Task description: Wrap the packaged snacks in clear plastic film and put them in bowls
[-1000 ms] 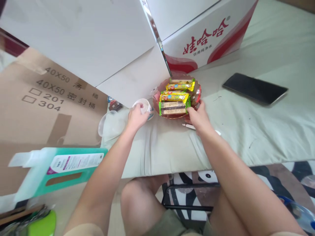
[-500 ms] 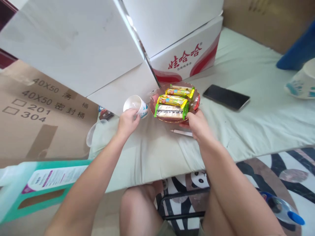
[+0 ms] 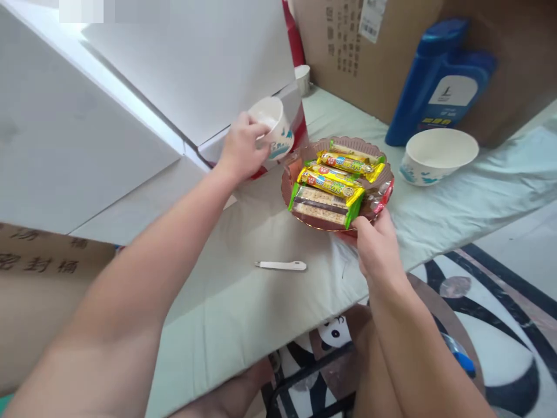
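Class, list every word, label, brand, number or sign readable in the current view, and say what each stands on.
"密封桶": left cardboard box; the line above is partly hidden.
A black mark like "L": white label of the blue bottle; its smaller print and yellow lettering are too blurred.
Snack wrappers: too blurred.
Rear cardboard box and its barcode sticker: too small.

One pink plate — at least two yellow-wrapped bars on it. Two paper bowls: one left of the plate, one right. One blue bottle beyond; one white tool nearer.
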Demonstrator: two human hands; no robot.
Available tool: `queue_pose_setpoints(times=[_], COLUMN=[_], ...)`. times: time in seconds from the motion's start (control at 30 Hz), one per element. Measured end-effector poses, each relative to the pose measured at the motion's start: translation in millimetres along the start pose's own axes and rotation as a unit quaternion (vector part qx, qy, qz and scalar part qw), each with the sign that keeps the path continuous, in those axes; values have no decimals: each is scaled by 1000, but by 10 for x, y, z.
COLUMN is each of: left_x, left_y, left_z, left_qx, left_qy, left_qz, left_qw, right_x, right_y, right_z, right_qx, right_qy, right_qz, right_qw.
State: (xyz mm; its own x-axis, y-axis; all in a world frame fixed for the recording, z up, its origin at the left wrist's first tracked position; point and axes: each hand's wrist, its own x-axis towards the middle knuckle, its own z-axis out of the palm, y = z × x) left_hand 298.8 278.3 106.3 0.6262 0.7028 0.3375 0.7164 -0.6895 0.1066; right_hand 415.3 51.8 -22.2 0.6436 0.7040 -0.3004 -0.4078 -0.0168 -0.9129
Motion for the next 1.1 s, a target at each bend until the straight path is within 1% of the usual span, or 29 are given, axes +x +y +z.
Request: queue_pose_setpoints(times=[0.07,0.13,0.2,0.27,0.33,0.4,0.43,0.47,0.5,0.6,0.67,0.73,0.8,0.83,0.87,0.93,0.97,1.03,1.1], left_x=[389,735,1032,1274,1446,1535,1549,1546,1527,1416,1298,1113,825,638,428,-30,-255,-643,-904], left_y=[255,462,596,655,654,616,589,560,532,453,384,269,99,-3,-110,-323,-422,-589,-699], left_z=[116,257,437,643,834,962,993,1001,987,872,796,772,821,871,934,1078,1149,1273,1366], left_qx=[10,42,47,42,46,59,63,57,38,-41,-68,-80,-110,-122,-130,-122,-115,-111,-109], left_qy=[-38,-76,-94,-100,-121,-160,-177,-182,-174,-104,-70,-43,-9,-12,-36,-117,-133,-159,-158], left_qz=[30,76,99,105,97,75,62,54,51,41,32,19,-10,-40,-65,-109,-117,-107,-69], left_qw=[999,993,990,989,987,982,980,980,983,993,995,996,994,992,989,980,977,975,979], right_x=[42,82,115,138,154,170,179,188,197,212,207,202,223,252,298,447,552,817,1121], right_y=[-46,-93,-124,-124,-95,-54,-35,-20,-10,-5,-16,-34,-61,-80,-101,-150,-173,-208,-217], right_z=[-66,-83,-73,-64,-76,-110,-131,-152,-169,-188,-178,-154,-110,-77,-36,67,122,219,279], right_qx=[-10,-20,-23,-20,-28,-53,-66,-74,-75,-40,-2,39,78,96,112,130,130,112,82], right_qy=[15,31,36,30,19,16,18,22,27,49,66,72,77,83,91,107,109,95,91], right_qz=[1,-1,-11,-25,-46,-62,-62,-56,-44,0,23,38,43,40,38,30,30,13,-9], right_qw=[1000,999,999,999,998,997,996,995,996,998,998,996,993,991,989,985,985,989,992])
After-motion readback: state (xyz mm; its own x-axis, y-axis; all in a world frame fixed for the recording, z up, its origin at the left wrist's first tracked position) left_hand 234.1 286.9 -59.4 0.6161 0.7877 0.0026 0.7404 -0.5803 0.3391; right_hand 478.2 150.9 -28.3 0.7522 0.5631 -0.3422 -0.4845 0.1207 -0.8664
